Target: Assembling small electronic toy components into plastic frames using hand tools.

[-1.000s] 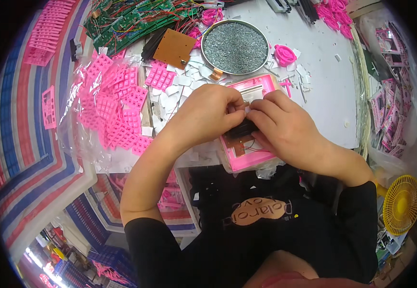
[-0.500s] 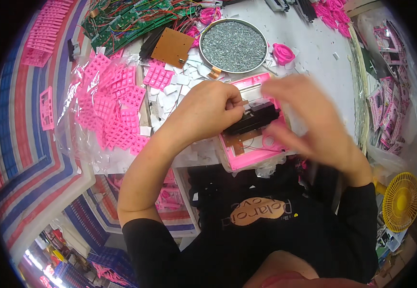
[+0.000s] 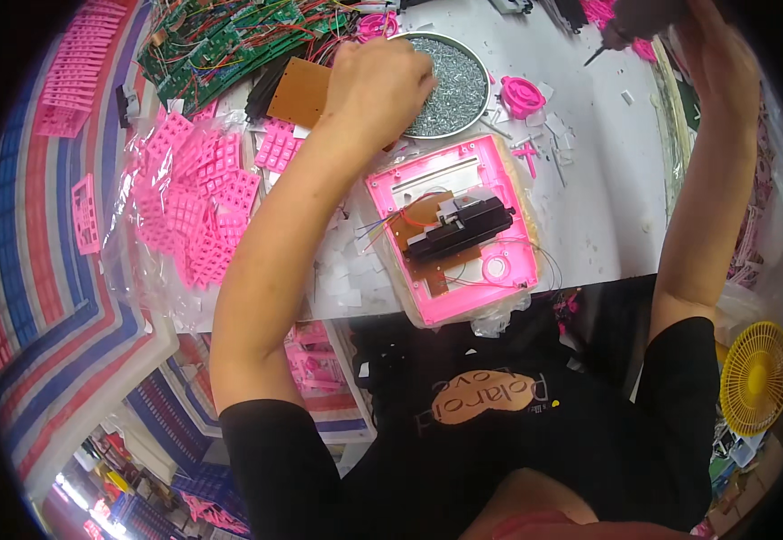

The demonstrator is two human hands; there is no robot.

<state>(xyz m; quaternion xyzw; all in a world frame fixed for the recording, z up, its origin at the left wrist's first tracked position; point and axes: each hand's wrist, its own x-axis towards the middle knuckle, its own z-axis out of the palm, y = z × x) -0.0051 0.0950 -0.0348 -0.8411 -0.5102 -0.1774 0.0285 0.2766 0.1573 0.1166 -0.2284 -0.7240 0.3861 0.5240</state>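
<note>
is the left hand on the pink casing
No, the left hand is over the round tray of small metal pieces, apart from the pink casing.

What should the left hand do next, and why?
Maybe pinch up one small metal piece: the left hand is at the round dish full of them, and the right hand holds a dark tool with a thin tip.

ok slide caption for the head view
Left hand at a dish of metal pieces, right hand holding a dark tool, pink casing nearby.
</note>
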